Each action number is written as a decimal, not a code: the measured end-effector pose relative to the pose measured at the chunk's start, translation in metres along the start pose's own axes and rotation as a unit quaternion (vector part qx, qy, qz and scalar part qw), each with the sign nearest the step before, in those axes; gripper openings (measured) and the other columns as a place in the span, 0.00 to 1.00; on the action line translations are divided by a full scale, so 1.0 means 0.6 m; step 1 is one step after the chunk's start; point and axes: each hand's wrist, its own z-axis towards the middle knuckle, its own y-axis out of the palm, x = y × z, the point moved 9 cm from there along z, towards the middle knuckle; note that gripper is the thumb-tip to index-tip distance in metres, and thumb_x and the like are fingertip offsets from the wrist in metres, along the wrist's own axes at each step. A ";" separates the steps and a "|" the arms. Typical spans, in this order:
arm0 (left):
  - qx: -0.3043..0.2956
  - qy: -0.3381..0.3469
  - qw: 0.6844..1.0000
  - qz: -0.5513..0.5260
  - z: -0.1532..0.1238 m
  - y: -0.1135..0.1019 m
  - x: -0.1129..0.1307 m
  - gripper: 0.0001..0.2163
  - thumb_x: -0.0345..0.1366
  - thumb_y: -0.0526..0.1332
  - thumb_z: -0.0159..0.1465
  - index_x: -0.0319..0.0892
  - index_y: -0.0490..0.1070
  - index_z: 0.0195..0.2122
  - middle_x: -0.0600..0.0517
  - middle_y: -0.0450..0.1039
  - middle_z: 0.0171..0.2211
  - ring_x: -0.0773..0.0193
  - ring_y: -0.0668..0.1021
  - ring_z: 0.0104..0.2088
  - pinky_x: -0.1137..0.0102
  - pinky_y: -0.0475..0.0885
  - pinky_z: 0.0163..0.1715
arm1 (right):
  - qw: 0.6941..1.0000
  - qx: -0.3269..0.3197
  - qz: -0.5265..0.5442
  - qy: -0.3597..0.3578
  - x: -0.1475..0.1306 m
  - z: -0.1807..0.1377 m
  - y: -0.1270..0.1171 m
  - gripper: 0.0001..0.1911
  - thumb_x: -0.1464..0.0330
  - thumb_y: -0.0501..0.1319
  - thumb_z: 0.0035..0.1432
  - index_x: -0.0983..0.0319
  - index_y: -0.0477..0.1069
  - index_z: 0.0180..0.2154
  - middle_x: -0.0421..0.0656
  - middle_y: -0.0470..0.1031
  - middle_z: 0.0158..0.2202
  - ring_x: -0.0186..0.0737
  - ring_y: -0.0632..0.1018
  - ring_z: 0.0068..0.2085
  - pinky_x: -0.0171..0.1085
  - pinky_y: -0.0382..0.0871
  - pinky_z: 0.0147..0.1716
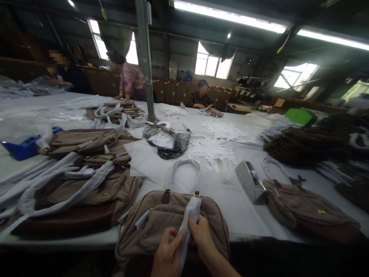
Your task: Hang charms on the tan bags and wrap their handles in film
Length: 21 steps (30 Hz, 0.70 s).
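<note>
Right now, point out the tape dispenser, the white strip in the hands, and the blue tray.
tape dispenser [250,181], head view, grey sloped body.
white strip [190,213], head view, upper part above the hands.
blue tray [21,148], head view, its front wall.

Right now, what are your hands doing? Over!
Left hand and right hand both pinch white wrapping paper. Tan bag under it, at the table edge. Tape dispenser sits clear, to the right.

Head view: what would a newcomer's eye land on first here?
First, the tan bag at the near table edge, where the left hand and right hand pinch a white paper strip against it. To the left lies a heap of matching bags with white-wrapped straps. To the right stands a grey tape dispenser.
</note>
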 end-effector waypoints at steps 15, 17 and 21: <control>-0.015 0.047 0.996 0.079 -0.033 0.003 0.006 0.16 0.33 0.56 0.57 0.52 0.75 0.45 0.44 0.71 0.44 0.54 0.74 0.38 0.67 0.67 0.40 | 0.992 -0.088 0.071 0.060 0.003 -0.011 0.009 0.24 0.49 0.59 0.47 0.66 0.65 0.32 0.39 0.69 0.17 0.29 0.66 0.13 0.26 0.56 0.09; -0.031 0.060 0.994 0.088 -0.019 -0.003 0.028 0.13 0.36 0.58 0.56 0.50 0.77 0.41 0.43 0.72 0.42 0.51 0.72 0.42 0.64 0.66 0.44 | 0.997 -0.066 0.027 0.030 -0.003 -0.010 0.000 0.24 0.55 0.66 0.41 0.66 0.65 0.34 0.37 0.69 0.19 0.28 0.65 0.13 0.26 0.54 0.08; -0.032 -0.083 0.996 -0.030 0.049 -0.036 0.019 0.15 0.49 0.56 0.59 0.43 0.75 0.33 0.45 0.74 0.35 0.53 0.74 0.38 0.64 0.68 0.42 | 0.993 -0.108 0.050 0.015 -0.016 -0.012 0.006 0.23 0.55 0.65 0.43 0.66 0.64 0.33 0.37 0.68 0.18 0.27 0.65 0.14 0.26 0.54 0.10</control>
